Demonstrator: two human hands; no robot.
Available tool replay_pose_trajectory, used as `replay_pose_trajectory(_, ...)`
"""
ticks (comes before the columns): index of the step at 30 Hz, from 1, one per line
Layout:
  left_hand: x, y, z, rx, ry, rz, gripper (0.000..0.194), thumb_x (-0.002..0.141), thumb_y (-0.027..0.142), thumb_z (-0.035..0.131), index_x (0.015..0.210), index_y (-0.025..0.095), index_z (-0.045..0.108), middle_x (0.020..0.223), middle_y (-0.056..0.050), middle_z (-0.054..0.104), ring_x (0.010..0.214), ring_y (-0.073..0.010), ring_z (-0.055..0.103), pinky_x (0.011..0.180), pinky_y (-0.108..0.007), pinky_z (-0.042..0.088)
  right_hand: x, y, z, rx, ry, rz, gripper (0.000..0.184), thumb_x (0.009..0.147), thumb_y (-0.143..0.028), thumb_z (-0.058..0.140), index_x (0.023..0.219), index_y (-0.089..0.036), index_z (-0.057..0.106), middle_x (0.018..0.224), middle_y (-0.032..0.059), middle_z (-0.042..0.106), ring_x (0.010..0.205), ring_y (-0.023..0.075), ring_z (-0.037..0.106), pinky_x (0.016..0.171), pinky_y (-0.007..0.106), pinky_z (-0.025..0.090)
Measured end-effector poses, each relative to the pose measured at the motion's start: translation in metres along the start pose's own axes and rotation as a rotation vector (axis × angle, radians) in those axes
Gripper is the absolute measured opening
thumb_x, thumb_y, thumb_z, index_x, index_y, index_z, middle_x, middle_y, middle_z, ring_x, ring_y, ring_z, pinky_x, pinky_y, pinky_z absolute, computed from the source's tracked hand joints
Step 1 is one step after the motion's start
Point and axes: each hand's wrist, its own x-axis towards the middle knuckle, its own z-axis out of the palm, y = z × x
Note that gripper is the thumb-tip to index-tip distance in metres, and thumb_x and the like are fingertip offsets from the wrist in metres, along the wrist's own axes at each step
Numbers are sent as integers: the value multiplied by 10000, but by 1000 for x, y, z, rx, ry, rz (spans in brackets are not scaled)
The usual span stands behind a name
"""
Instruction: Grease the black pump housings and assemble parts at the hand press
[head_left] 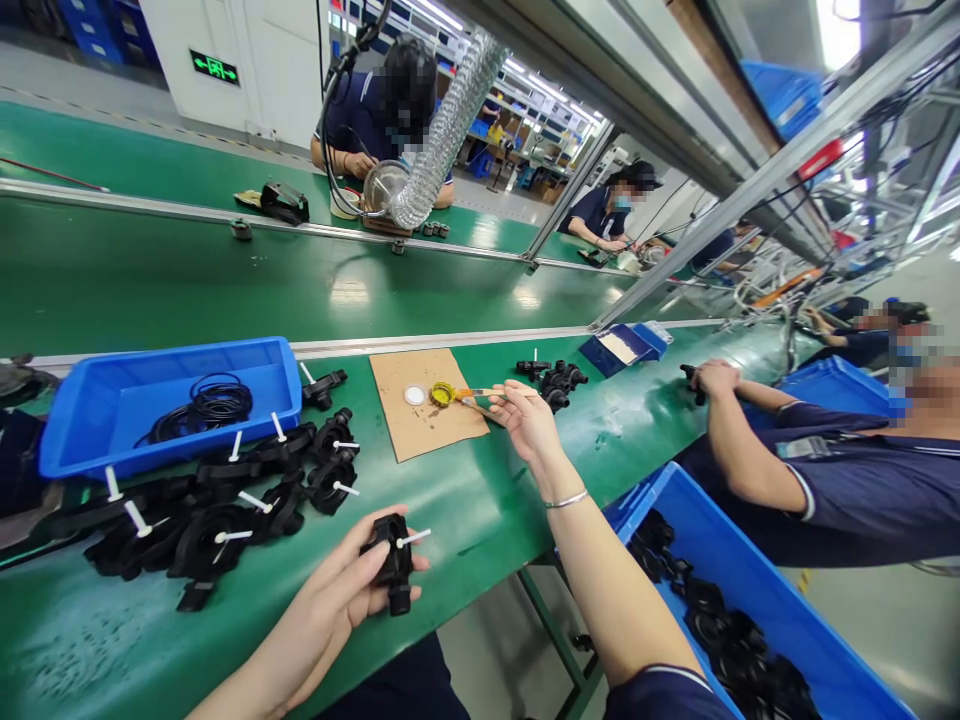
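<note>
Close to the table's front edge, my left hand (pixel 346 590) grips a black plastic fitting (pixel 394 578) with a white pin sticking out to the right. My right hand (pixel 527 422) pinches the wooden handle of a small brush (pixel 480 393). The brush's tip reaches into a small round tin (pixel 442 394) of yellowish paste. Beside the tin is a white round lid (pixel 415 396); both rest on a piece of cardboard (pixel 405 440). Many like black fittings (pixel 217 540) with white pins lie in a group on the left.
A blue bin (pixel 172 455) with black rubber rings (pixel 217 402) stands at left. More black fittings (pixel 559 382) lie beyond my right hand. A blue crate (pixel 810 620) of black parts is at lower right, beside a seated co-worker (pixel 862 480). A metal frame (pixel 652 245) crosses overhead.
</note>
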Motion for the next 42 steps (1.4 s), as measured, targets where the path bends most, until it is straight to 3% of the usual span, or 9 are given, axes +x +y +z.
replay_pose_trajectory(5, -5, 9, -1, -126, 11, 23, 371, 971, 313, 582, 1319, 188, 616, 1389, -118, 605, 1240, -332, 626, 1026, -449, 541, -38, -28, 21, 10, -108, -83, 306, 740, -249, 832, 945, -178, 616, 904, 38, 751, 719, 115, 710, 641, 210, 598)
replay_pose_trajectory(9, -14, 17, -1, -246, 8, -24, 369, 970, 286, 585, 1307, 143, 626, 1320, -152, 662, 1237, -352, 637, 961, -392, 595, -85, -43, 41, -54, -357, -147, 176, 831, -256, 773, 887, -159, 636, 959, 64, 727, 720, 141, 716, 632, 262, 608)
replay_pose_trajectory(13, -23, 21, 2, -300, 55, -72, 317, 993, 269, 546, 1227, 91, 663, 1204, -178, 724, 1124, -294, 708, 885, -332, 632, -116, -41, 54, -144, -634, -249, 73, 917, -217, 677, 955, -186, 622, 973, 28, 708, 726, 139, 728, 688, 316, 636)
replay_pose_trajectory(18, -30, 20, 7, -380, 154, -104, 331, 1017, 299, 502, 1147, 50, 677, 1118, -182, 752, 951, -234, 763, 822, -295, 650, -128, -33, 66, -182, -803, -259, 119, 933, -193, 656, 1011, -190, 566, 973, 31, 728, 753, 139, 739, 741, 323, 630)
replay_pose_trajectory(28, -34, 18, 8, -427, 178, -153, 359, 1030, 330, 478, 1183, 45, 632, 1073, -172, 762, 906, -254, 777, 720, -239, 658, -130, -28, 74, -169, -882, -258, 90, 943, -158, 630, 1000, -185, 565, 988, 29, 723, 785, 123, 738, 766, 293, 625)
replay_pose_trajectory(42, -32, 17, 6, -401, 112, -152, 378, 1015, 341, 516, 1245, 60, 623, 1104, -158, 759, 930, -243, 773, 773, -240, 653, -126, -30, 80, -240, -976, -295, 76, 960, -179, 607, 1025, -190, 570, 996, 30, 700, 825, 126, 729, 779, 297, 627)
